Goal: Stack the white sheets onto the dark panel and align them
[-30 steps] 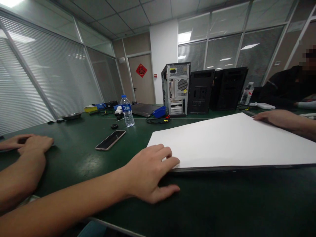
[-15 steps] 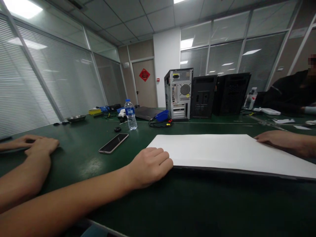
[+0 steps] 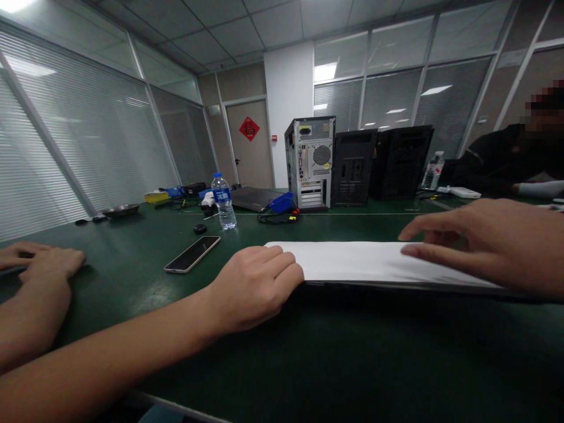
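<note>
A white flat sheet or panel with a thin dark front edge is in front of me, seen at a shallow angle. My left hand is closed on its near left corner, knuckles up; the fingertips are hidden. Over its right part is my right hand, thumb and fingers apart with nothing between them. That hand hides the panel's right end, and I cannot tell whether its fingertips touch the white surface. A phone lies face up left of the panel.
Another person's hands rest at the left on the green table. Beyond the phone are a water bottle, a blue item with cables and a closed laptop. Computer towers stand behind. A person in black sits far right.
My right hand has left the panel's right edge and moved left above it, its fingers spreading. The panel shows at a flatter angle. My left hand keeps its grip; the view has shifted slightly.
</note>
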A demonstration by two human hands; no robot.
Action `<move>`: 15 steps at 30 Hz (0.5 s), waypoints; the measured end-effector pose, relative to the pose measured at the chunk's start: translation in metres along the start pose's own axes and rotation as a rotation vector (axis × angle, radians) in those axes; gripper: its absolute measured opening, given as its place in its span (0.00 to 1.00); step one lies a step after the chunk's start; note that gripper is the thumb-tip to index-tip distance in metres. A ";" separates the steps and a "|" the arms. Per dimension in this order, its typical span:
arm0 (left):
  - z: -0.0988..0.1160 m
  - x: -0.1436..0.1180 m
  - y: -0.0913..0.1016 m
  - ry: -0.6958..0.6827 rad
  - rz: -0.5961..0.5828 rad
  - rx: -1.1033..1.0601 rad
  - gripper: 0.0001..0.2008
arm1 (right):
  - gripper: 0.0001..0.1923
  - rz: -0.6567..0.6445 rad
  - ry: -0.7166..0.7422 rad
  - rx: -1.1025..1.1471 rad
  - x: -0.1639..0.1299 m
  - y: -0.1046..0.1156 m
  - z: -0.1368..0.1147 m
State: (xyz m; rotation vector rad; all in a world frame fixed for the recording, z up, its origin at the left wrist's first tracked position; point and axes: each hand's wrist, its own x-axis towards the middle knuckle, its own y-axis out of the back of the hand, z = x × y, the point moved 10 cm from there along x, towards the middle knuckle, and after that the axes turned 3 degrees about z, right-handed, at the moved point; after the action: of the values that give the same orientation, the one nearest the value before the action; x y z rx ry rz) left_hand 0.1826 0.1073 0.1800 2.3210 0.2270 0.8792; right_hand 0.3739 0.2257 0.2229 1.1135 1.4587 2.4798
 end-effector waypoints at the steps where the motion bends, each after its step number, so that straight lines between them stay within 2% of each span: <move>1: 0.001 0.000 0.001 -0.005 0.002 -0.001 0.10 | 0.22 -0.006 0.060 0.006 -0.004 0.004 -0.022; 4: 0.001 -0.002 0.004 -0.008 0.014 -0.007 0.10 | 0.24 0.051 0.195 -0.047 -0.021 0.008 -0.067; 7: -0.001 -0.002 0.006 0.013 0.021 -0.022 0.11 | 0.14 0.170 0.345 -0.186 -0.041 0.005 -0.089; 8: 0.000 -0.002 0.007 0.017 0.026 -0.023 0.11 | 0.13 0.214 0.389 -0.227 -0.049 0.003 -0.091; 10: 0.003 -0.002 0.011 0.010 0.045 -0.011 0.11 | 0.15 0.273 0.425 -0.271 -0.066 -0.002 -0.086; 13: 0.013 -0.004 0.022 0.010 0.086 0.022 0.09 | 0.21 0.268 0.349 -0.262 -0.091 -0.010 -0.061; 15: 0.019 -0.009 0.031 0.039 0.109 0.043 0.16 | 0.24 0.215 0.247 -0.234 -0.109 -0.016 -0.039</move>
State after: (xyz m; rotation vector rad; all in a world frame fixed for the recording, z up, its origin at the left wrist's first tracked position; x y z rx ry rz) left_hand 0.1860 0.0703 0.1837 2.3760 0.1381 0.9828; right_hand 0.4262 0.1637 0.1385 0.9963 1.1048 2.9348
